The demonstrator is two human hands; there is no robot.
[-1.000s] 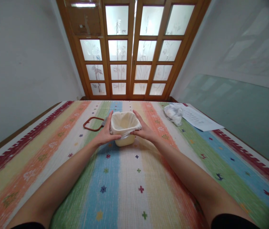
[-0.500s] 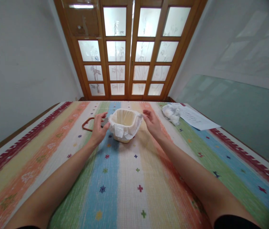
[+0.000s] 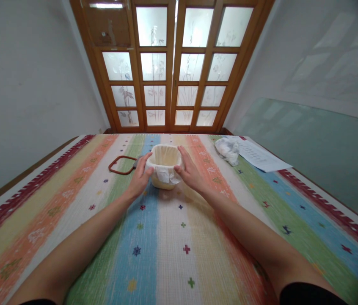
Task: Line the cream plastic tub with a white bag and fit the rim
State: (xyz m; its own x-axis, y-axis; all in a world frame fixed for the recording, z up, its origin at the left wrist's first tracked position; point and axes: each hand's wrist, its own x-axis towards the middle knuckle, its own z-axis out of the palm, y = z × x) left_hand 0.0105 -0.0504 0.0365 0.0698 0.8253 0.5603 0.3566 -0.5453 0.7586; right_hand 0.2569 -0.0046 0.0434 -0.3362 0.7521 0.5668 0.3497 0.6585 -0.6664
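A small cream bin [image 3: 164, 185] stands upright on the striped tablecloth, lined with a thin white bag [image 3: 163, 173] folded over its rim. My left hand [image 3: 140, 174] presses against the left side of the bagged rim, thumb at the front and fingers behind. On the opposite side, my right hand [image 3: 190, 170] holds the rim in the same way. Just left of the bin lies a brown-orange ring-shaped frame [image 3: 122, 172] with a grey part, which my left hand partly hides.
A crumpled white plastic bag [image 3: 227, 151] lies at the back right, beside printed paper sheets [image 3: 260, 156]. Behind the table stand wooden doors with glass panes [image 3: 172, 131]. A pale green panel [image 3: 309, 148] leans along the right wall.
Both hands have closed in on the bin, my right hand moving left onto the rim. The bag's loose right side is now pressed against the bin. More of the ring-shaped frame shows.
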